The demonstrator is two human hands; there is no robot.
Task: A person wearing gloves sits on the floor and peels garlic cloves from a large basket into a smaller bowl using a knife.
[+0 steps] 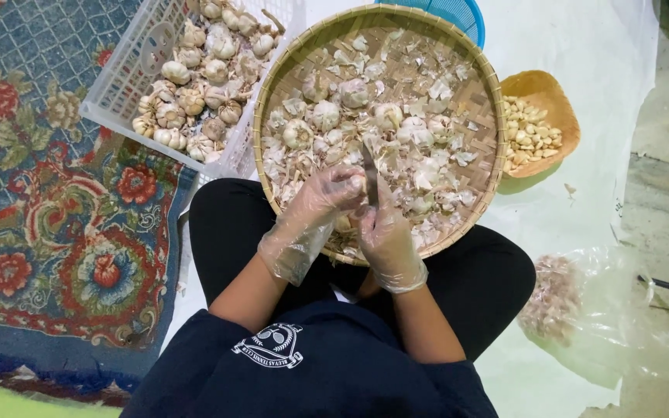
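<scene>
Bamboo tray (489, 85) holds garlic bulbs (324, 114); orange bowl (540, 83) holds peeled cloves (532, 138)

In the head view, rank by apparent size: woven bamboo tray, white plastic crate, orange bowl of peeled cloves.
1. Woven bamboo tray, the largest.
2. White plastic crate, partly cut off by the frame edge, so its rank is unsure.
3. Orange bowl, the smallest.

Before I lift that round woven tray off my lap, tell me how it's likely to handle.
The woven tray is probably stiff yet light: it looks like thin woven strips. Its wall looks shallow, so tilting would likely spill the garlic bulbs and papery skins. The bulbs are rounded and may roll toward the low side.
</scene>
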